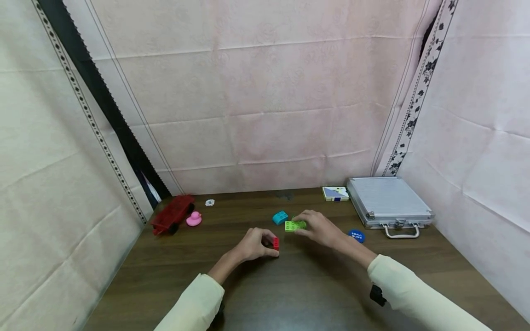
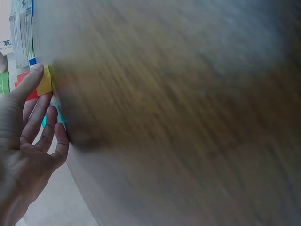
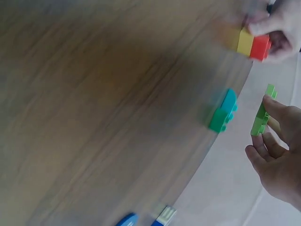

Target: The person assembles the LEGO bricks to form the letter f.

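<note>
With thumb and fingers, my left hand (image 1: 251, 245) grips a red toy brick (image 1: 276, 244) joined to a yellow brick (image 3: 245, 42), which sits against the tabletop side. My right hand (image 1: 318, 228) pinches a thin lime-green brick (image 3: 260, 118) by its sides, raised off the table in the right wrist view. Just behind it in the head view, a turquoise brick with a curved end (image 1: 280, 217) lies on the table, studs showing. The two held pieces are apart, the green one to the right of the red.
A silver case (image 1: 391, 202) stands at the back right beside a small card box (image 1: 336, 193). Nearby lies a blue round "small blind" button (image 1: 356, 236). At the back left are a red toy car (image 1: 173, 214), a pink duck (image 1: 193, 219) and a small white piece (image 1: 210, 202).
</note>
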